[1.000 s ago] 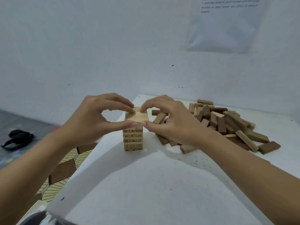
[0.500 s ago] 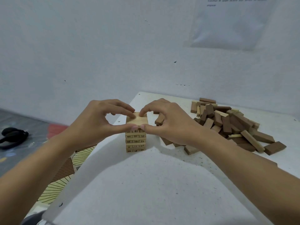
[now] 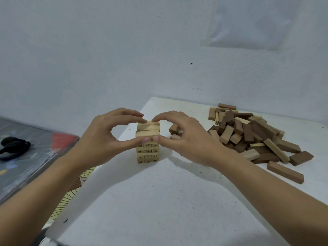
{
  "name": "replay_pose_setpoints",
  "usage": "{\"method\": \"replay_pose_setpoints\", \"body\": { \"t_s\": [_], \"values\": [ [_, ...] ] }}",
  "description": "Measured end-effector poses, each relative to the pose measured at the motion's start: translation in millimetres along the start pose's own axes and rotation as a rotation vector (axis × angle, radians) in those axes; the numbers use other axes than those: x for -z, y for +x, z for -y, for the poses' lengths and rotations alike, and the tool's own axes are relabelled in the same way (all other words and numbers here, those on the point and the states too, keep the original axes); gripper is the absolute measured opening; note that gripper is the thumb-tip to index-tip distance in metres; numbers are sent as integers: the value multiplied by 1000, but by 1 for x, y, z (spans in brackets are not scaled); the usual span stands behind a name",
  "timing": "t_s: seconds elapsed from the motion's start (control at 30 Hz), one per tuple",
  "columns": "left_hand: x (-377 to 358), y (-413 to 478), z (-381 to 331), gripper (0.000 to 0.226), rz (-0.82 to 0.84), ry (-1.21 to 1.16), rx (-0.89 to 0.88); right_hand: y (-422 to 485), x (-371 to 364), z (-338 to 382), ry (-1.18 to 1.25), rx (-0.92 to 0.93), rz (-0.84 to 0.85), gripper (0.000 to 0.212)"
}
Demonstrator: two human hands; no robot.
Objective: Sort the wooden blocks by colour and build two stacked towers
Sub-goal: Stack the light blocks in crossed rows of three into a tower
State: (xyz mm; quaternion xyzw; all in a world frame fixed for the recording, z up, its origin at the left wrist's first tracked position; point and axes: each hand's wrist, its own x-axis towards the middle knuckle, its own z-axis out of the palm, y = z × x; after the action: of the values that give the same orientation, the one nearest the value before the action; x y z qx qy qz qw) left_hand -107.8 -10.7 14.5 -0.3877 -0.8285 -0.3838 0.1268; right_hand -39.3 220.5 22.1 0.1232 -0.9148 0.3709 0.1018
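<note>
The tower [image 3: 147, 151] stands on the table [image 3: 159, 210], near its left edge. The left hand [image 3: 106, 139] meets the tower's top from the left and the right hand [image 3: 186, 139] from the right. Each pinches the top layers, thumb on the near side, fingers on the far side. The pile [image 3: 248, 134] lies on the table well right of the tower, close to the wall [image 3: 106, 50] behind. Some loose blocks [image 3: 174, 130] lie behind the right hand, between tower and pile. A lone block [image 3: 285, 172] lies just before the pile. A sheet [image 3: 252, 27] hangs on the wall above the pile. The floor [image 3: 21, 166] lies left of the table.
</note>
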Motion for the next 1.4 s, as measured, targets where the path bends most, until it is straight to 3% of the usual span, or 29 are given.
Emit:
{"method": "replay_pose_setpoints", "body": {
  "t_s": [0.1, 0.27, 0.43, 0.57, 0.7, 1.07, 1.4],
  "values": [
    [-6, -10, -2, 58, -29, -70, 34, -9, -8, -3, 95, -53, -62, 45],
    [-32, -29, -6, 79, -79, -354, 312, -21, -29, -7, 259, -150, -65, 66],
    [-55, -42, -27, 48, 21, -546, 345, -22, -42, -6, 248, -143, -25, 60],
    [-58, -47, -23, 62, -5, -406, 358, -22, -44, -3, 211, -159, -17, 59],
    [-60, -46, -28, 43, -50, -516, 368, -21, -48, 0, 207, -161, -33, 57],
    [-61, -41, -4, 55, -88, -506, 296, -18, -54, -1, 218, -128, -70, 55],
    [-63, -40, -1, 53, -100, -475, 246, -16, -57, -3, 223, -109, -88, 52]
  ]
}}
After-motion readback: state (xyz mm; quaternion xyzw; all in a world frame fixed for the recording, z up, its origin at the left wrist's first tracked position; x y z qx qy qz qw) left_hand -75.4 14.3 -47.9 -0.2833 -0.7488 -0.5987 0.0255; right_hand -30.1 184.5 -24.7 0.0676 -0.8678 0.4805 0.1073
